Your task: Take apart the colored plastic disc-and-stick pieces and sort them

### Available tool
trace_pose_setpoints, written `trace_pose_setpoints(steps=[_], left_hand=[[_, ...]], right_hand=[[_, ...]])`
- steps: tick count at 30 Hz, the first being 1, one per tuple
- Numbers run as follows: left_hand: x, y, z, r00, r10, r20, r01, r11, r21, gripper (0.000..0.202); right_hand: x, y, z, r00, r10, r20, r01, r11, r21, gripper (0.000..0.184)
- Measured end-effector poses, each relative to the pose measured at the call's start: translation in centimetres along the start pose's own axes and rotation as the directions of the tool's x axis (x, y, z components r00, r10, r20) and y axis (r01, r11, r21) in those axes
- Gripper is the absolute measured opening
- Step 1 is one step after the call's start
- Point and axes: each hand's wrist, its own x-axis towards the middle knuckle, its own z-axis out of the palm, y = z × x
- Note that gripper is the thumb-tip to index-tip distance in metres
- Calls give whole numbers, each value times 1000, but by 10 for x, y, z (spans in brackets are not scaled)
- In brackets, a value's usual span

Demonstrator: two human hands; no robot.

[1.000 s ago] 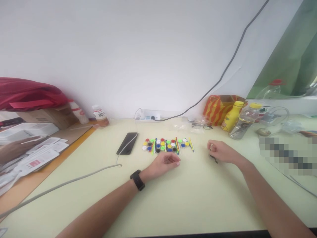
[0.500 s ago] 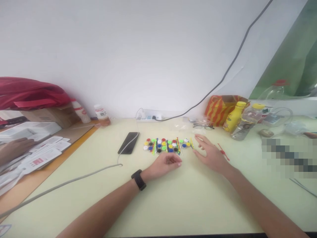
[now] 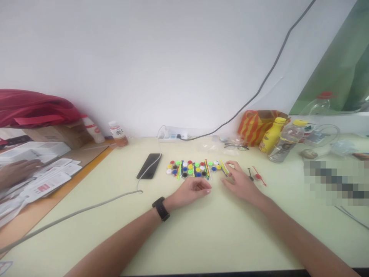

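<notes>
A cluster of small coloured caps and thin coloured sticks [image 3: 196, 169] lies in rows on the pale green table [image 3: 201, 231]. My left hand [image 3: 191, 191], a black watch on its wrist, rests just in front of the cluster with fingers curled loosely and nothing visible in them. My right hand [image 3: 239, 181] lies flat with fingers spread, its fingertips touching the right end of the cluster near a yellow stick [image 3: 223, 167]. A black stick [image 3: 250, 174] and a red stick [image 3: 259, 176] lie on the table just right of that hand.
A black phone [image 3: 148, 166] on a grey cable lies left of the cluster. A power strip [image 3: 173, 134], glasses [image 3: 235, 146], an orange bag [image 3: 255, 125] and bottles [image 3: 271, 135] line the back. Another person's hand [image 3: 14, 173] rests on white packets at far left.
My right hand let go of the black stick, moved left to the cluster's right end and opened flat. The black and red sticks now lie beside it. My left hand stayed put.
</notes>
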Motion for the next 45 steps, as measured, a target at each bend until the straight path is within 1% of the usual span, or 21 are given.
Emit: trace_pose_setpoints(steps=[5, 9, 14, 17, 21, 26, 33, 38, 45], left_hand=[[0, 1, 0, 1000, 2, -6, -2, 1000, 20, 29], [0, 2, -1, 1000, 2, 2, -2, 999, 32, 29], [0, 1, 0, 1000, -1, -3, 1, 999, 37, 30], [0, 2, 1, 1000, 6, -2, -6, 999, 40, 30], [0, 2, 1, 1000, 6, 3, -6, 999, 34, 31], [0, 3, 1, 1000, 11, -3, -11, 999, 43, 31], [0, 3, 0, 1000, 11, 6, -11, 998, 65, 31], [0, 2, 0, 1000, 9, 7, -10, 997, 74, 31], [0, 2, 1, 1000, 9, 3, -10, 997, 71, 32]], right_hand=[[2, 4, -1, 1000, 9, 2, -9, 999, -34, 46], [2, 6, 1, 999, -39, 0, 38, 998, -46, 32], [2, 5, 0, 996, -84, 38, 86, 995, -56, 25], [2, 5, 0, 994, -97, 55, 101, 992, -77, 25], [3, 5, 1, 995, -96, 40, 100, 989, -112, 25], [3, 6, 2, 992, -121, 35, 124, 987, -103, 20], [2, 4, 3, 995, -99, 34, 102, 989, -111, 21], [2, 9, 6, 990, -137, -15, 135, 988, -78, 31], [5, 11, 5, 983, -182, 18, 182, 983, -1, 23]])
